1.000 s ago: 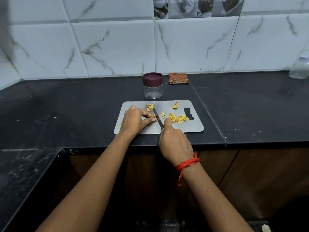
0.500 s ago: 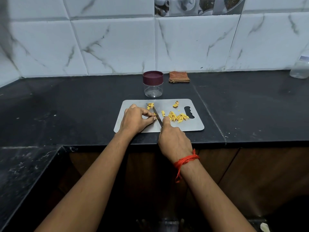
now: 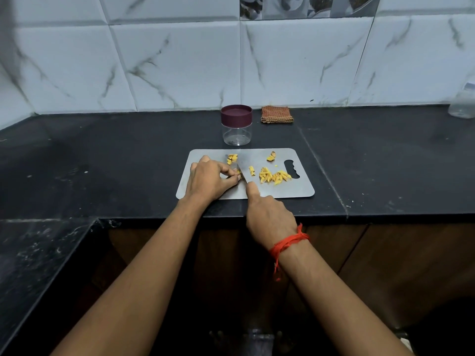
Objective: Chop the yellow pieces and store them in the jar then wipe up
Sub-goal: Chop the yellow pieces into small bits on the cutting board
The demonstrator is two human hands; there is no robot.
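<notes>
Black stone counter (image 3: pixel 128 163) is recorded, bearing a grey cutting board (image 3: pixel 288 192) with the lidded jar (image 3: pixel 236 125) at its 12 o'clock. One yellow piece (image 3: pixel 238 172) is pinched down by the curled left hand (image 3: pixel 208 181), the knife (image 3: pixel 243 169) is gripped in the closed right hand (image 3: pixel 270 219), and chopped slivers (image 3: pixel 273 176) lie at the blade's 3 o'clock. Pieces are judged light, small and apt to scatter, and are best held just behind the cut.

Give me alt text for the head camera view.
Two bare hands chop yellow pieces on a grey cutting board: the right hand holds a knife, the left hand pinches one beside the blade. Behind the board on the black counter sit a lidded clear jar and a folded cloth.
</notes>
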